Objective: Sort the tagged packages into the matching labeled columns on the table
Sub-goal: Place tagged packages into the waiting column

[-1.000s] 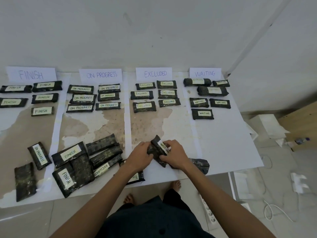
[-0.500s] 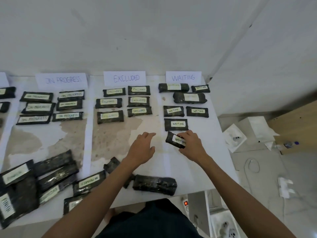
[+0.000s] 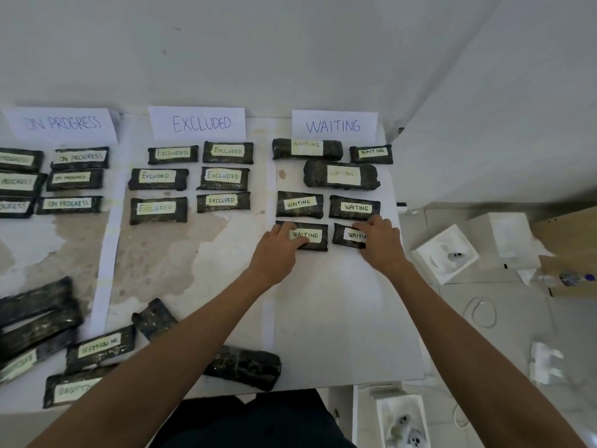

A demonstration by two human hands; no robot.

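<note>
Packages (image 3: 354, 207) tagged WAITING lie in the column along the counter's (image 3: 339, 318) right edge, below the WAITING sign (image 3: 334, 126) at the far right corner. The nearest row of that column has two, lying flat with a narrow gap between them: the left package (image 3: 312, 236) and the right package (image 3: 346, 236). The left grip (image 3: 277, 250) is clamped on the left package's left end, with fingers curled over its far edge and the thumb on its tag. The right grip (image 3: 381, 244) is clamped on the right package's right end, with fingers over the top and the thumb at the near edge, hiding the end of the tag. Six EXCLUDED packages (image 3: 223, 201) sit in two files under the EXCLUDED sign (image 3: 197, 123). More lie under the ON PROGRESS sign (image 3: 63, 123) toward the far left. Unsorted packages (image 3: 100, 347) are scattered along the near edge. One dark pack (image 3: 245, 367) lies partly under the left forearm.
</note>
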